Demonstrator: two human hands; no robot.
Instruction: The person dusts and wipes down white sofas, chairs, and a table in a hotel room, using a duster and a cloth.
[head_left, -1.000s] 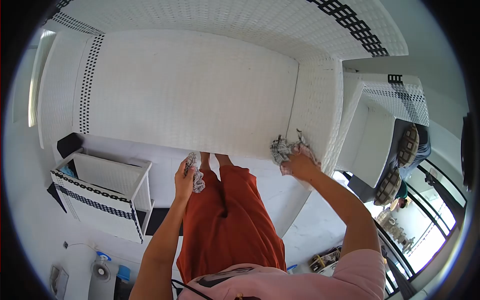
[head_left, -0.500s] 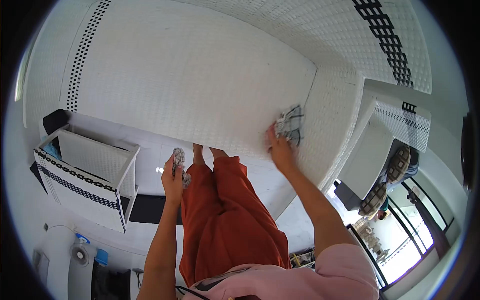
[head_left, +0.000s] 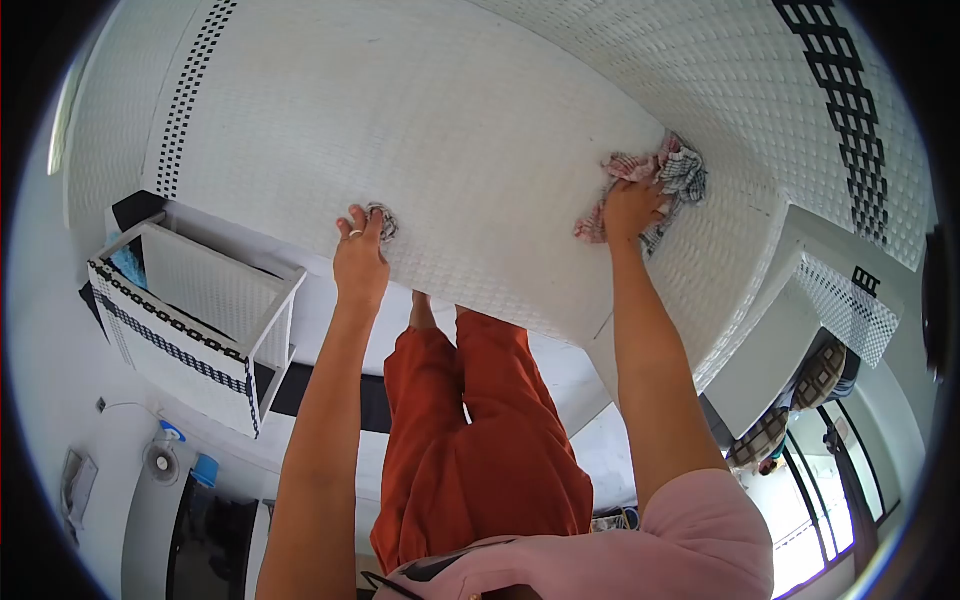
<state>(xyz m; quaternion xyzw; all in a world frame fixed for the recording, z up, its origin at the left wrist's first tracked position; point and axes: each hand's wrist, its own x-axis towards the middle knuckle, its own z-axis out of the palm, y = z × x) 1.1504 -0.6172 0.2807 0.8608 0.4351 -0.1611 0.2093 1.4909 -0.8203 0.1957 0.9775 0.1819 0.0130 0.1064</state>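
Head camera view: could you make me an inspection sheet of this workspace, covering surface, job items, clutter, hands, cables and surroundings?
Surface: white woven seat, with a black check strip towards its left end.
Job items: small crumpled cloth by the front edge; larger bunched cloth, partly reddish, partly black-and-white, in the right-hand corner.
Clutter: blue item inside the white woven stand.
Hands: left hand at the small crumpled cloth, grip unclear; right hand on the larger bunched cloth, fingers partly hidden.
Cables: thin cord at lower left.
Surroundings: fan, blue bucket, checked cushions, bright window.
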